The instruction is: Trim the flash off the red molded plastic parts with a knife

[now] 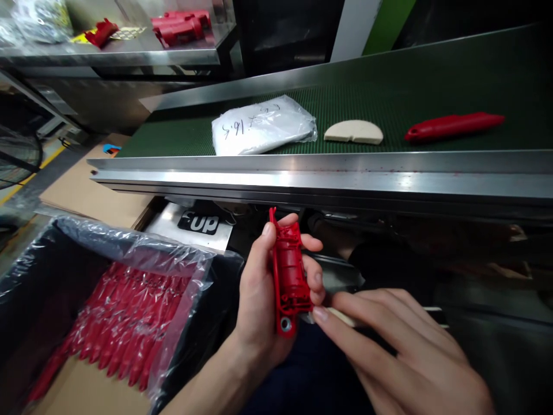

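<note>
My left hand (259, 294) is wrapped round a red moulded plastic part (288, 276), held upright with its ribbed hollow side facing me and a small round hole at its lower end. My right hand (401, 346) comes in from the right with fingers pressed together on a thin pale stick-like tool (341, 316), whose tip touches the lower right side of the red part. Both hands are below the front rail of the conveyor (302, 178).
On the green belt (432, 80) lie a white plastic bag with handwriting (261, 124), a beige half-round piece (353, 132) and a long red part (453, 125). A plastic-lined box (129, 248) at lower left holds several red parts (125, 323). More red parts (179, 26) sit on a metal shelf behind.
</note>
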`<state>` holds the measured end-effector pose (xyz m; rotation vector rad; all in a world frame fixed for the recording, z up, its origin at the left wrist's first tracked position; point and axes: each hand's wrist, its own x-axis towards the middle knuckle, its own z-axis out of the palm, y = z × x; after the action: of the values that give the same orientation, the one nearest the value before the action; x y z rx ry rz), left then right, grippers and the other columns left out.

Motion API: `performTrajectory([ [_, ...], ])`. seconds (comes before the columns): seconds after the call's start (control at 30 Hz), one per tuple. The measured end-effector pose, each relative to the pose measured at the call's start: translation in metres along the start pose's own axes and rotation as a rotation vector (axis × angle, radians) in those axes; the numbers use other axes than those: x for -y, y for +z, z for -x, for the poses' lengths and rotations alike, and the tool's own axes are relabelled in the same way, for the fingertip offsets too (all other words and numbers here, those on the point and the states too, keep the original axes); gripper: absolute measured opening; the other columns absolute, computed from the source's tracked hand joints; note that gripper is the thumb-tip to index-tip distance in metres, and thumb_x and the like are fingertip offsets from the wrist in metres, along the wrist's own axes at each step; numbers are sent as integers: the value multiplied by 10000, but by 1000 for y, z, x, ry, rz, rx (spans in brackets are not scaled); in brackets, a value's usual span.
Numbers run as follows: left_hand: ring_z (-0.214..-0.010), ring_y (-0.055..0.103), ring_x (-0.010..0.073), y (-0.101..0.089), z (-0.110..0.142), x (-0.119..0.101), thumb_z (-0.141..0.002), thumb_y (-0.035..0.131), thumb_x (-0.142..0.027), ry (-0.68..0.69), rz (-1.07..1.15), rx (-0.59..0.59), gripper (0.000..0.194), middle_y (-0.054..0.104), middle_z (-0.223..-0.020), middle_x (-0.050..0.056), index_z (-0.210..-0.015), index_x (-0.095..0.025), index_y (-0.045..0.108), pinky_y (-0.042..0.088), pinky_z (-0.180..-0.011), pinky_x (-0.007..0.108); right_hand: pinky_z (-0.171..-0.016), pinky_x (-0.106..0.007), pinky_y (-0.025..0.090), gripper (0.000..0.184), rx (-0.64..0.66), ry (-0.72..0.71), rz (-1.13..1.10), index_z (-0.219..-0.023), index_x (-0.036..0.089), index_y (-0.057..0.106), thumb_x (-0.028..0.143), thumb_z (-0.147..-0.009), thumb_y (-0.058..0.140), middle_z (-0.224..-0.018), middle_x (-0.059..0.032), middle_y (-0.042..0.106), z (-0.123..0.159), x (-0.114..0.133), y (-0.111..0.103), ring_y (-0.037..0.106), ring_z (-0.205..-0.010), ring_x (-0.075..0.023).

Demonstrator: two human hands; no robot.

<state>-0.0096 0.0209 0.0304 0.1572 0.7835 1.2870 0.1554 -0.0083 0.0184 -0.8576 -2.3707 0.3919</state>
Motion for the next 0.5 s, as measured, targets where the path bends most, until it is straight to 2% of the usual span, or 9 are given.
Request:
performTrajectory([
  [0.13, -498, 521, 117, -1, -5, -2, -1020, 319, -370, -17, 60, -17, 367, 623, -827, 69, -1172, -133, 556, 450, -427, 191, -794, -394, 488, 366, -59, 33, -58, -1213, 181, 620, 29, -888, 546, -1123, -116, 646, 0, -1, -4, 591, -1008, -238],
  [0.23, -527, 522, 118, -2, -8, -7, -1006, 371, -330, 15, 85, -59, 348, 628, -862, 87, -1188, -113, 575, 449, -433, 188, -834, -391, 494, 372, -41, -40, 34, -1229, 182, 615, 46, -889, 549, -1168, -119, 633, -1, -14, -16, 587, -1064, -242],
  [0.3, -544, 524, 120, -4, -9, -11, -984, 432, -301, 31, 71, -135, 320, 633, -869, 91, -1193, -121, 595, 457, -454, 195, -846, -373, 490, 395, -80, -74, 133, -1228, 174, 618, 18, -870, 559, -1173, -114, 635, -8, -33, -30, 598, -1062, -230],
  [0.4, -571, 548, 144, -18, -12, -15, -923, 541, -268, 37, 37, -275, 307, 647, -873, 103, -1196, -145, 608, 476, -465, 217, -843, -366, 470, 400, -237, -45, 320, -1199, 189, 634, -14, -860, 573, -1134, -90, 658, -32, -75, -63, 621, -1017, -212],
  [0.5, -539, 564, 171, -41, -19, -15, -782, 723, -276, -16, 33, -317, 437, 666, -825, 85, -1186, -176, 593, 489, -446, 252, -843, -369, 440, 266, -285, 38, 517, -1121, 239, 662, 93, -913, 582, -1089, -39, 691, -63, -120, -98, 631, -969, -202],
])
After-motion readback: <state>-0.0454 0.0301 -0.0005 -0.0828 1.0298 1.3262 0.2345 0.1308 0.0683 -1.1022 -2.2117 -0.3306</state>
